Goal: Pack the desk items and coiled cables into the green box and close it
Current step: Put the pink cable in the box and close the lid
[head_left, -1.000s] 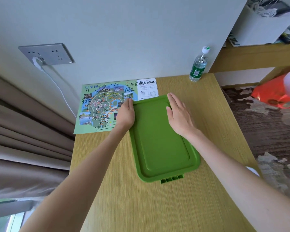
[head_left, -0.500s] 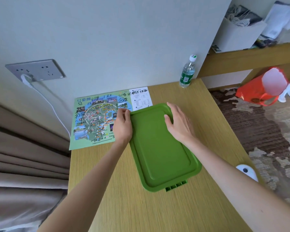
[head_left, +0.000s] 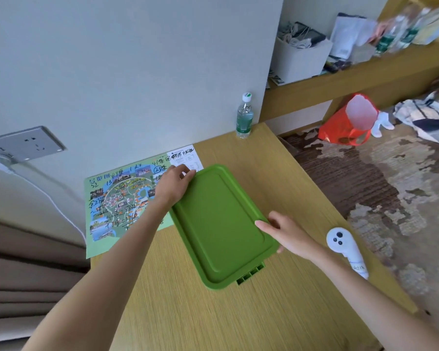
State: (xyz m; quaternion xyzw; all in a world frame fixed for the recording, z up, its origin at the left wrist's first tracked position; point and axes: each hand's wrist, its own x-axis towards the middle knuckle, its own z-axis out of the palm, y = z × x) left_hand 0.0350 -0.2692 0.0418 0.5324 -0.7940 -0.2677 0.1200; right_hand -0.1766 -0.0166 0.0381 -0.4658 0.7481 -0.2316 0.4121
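The green box point(head_left: 221, 224) sits on the wooden desk point(head_left: 276, 312) with its flat green lid on top, so whatever is inside is hidden. My left hand point(head_left: 174, 184) grips the lid's far left corner, fingers curled over the rim. My right hand point(head_left: 287, 233) holds the lid's near right edge, thumb on top and fingers under the rim. The box's ribbed handle shows below the lid at the near end.
A green printed map sheet point(head_left: 117, 206) with handwriting lies left of the box. A water bottle point(head_left: 244, 115) stands at the desk's back edge. A white controller point(head_left: 345, 249) lies near the right edge. A wall socket point(head_left: 23, 145) with a white cable is at left.
My right hand slid from the lid's far middle to its near right edge. My left hand moved up to the far left corner. The view swung right.
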